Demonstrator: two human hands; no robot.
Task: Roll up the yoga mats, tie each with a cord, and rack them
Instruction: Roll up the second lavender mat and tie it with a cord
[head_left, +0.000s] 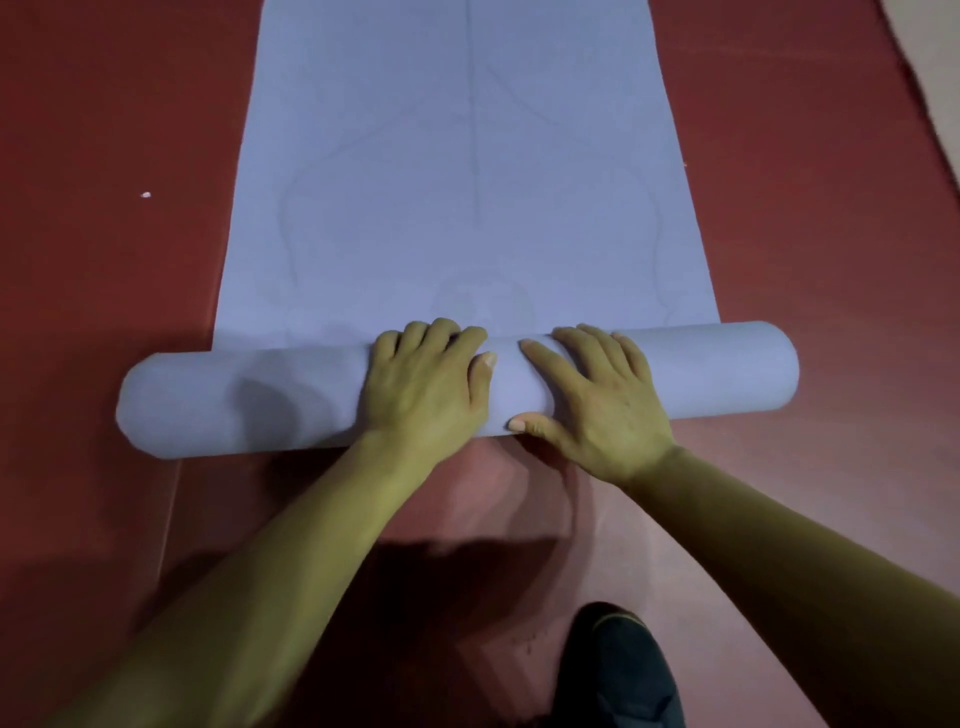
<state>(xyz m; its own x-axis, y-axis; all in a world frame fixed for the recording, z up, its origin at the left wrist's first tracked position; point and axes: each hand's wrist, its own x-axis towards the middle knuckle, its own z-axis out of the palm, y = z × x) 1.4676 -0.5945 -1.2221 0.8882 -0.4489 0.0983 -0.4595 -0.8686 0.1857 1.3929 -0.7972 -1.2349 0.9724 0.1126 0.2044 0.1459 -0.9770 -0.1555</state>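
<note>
Red floor (98, 322) bears a part-rolled blue yoga mat (462, 171), left hand (426, 387) and right hand (597, 402) pressing open-palmed on its roll (228, 402).

Dim, soft, shadows toward viewer.
</note>
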